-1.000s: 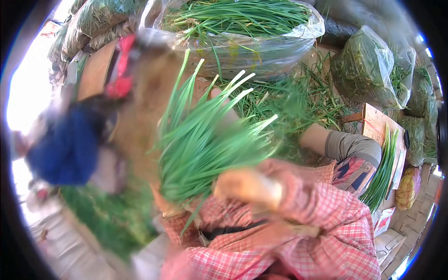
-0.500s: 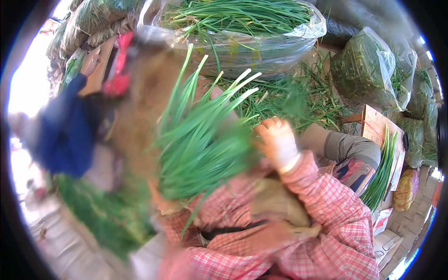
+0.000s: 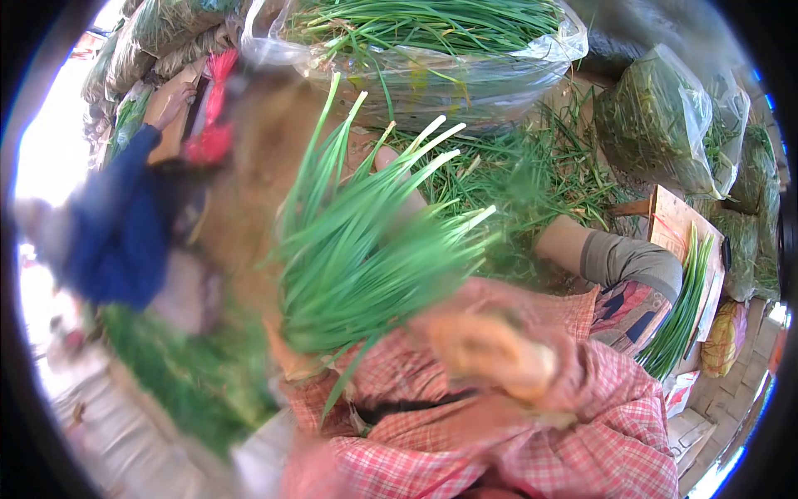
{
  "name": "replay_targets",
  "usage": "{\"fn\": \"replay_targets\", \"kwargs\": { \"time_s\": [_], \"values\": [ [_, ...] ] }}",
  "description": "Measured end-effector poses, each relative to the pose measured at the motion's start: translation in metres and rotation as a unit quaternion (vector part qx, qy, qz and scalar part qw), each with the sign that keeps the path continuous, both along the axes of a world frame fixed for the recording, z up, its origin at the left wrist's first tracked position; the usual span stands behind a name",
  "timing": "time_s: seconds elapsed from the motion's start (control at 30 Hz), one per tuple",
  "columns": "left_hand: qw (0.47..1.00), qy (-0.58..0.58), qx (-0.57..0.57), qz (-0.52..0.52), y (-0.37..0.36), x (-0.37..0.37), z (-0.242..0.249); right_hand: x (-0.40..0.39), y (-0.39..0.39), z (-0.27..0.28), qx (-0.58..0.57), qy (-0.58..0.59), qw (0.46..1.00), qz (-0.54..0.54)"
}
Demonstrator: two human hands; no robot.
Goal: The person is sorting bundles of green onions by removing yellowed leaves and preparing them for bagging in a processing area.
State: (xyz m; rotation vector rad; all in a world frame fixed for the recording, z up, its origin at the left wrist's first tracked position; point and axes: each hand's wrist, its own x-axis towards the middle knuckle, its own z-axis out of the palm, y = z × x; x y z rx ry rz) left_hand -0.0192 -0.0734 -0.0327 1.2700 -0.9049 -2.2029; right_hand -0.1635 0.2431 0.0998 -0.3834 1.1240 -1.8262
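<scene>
A large bunch of long green stems [image 3: 374, 249] lies across my lap, its pale cut ends pointing up and to the right. My left hand [image 3: 293, 356] is at the bunch's lower left, wrapped round the leaves and partly hidden by them. My right hand [image 3: 499, 353], in an orange-looking glove, is low over the red checked clothing, apart from the bunch. Motion blurs its fingers, so their shape is unclear.
A plastic bag [image 3: 449, 87] of green stems stands ahead. Loose leaves [image 3: 532, 166] cover the ground. More stems [image 3: 686, 308] lie on a wooden board [image 3: 667, 218] at right. Another person in a blue sleeve [image 3: 120, 241] reaches toward a red bundle [image 3: 218, 108].
My right hand has moved from the bunch's right side down toward my body, uncovering more pale stem ends. The other person's hand now shows at the upper left.
</scene>
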Motion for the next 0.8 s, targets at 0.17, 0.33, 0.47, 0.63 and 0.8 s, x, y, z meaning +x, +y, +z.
{"fn": "replay_targets", "kwargs": {
  "time_s": [0.17, 0.33, 0.47, 0.63, 0.8],
  "values": [
    [1.000, -0.002, -0.023, -0.014, -0.008, 0.006, -0.013, -0.024, 0.044, -0.010, 0.028, 0.188, 0.975, 0.112],
    [0.994, -0.042, -0.090, -0.049, -0.024, 0.031, -0.040, -0.062, 0.049, -0.097, 0.566, 0.385, 0.718, -0.129],
    [0.985, -0.115, -0.126, -0.038, -0.006, 0.011, -0.013, -0.080, 0.006, -0.116, 0.504, 0.126, 0.844, -0.132],
    [0.999, -0.017, -0.033, -0.012, -0.003, 0.008, -0.007, -0.076, -0.014, -0.147, 0.376, 0.021, 0.904, -0.204],
    [0.998, -0.057, -0.017, -0.027, -0.035, 0.042, -0.050, -0.037, -0.022, -0.080, 0.201, 0.176, 0.947, -0.176]
  ]
}}
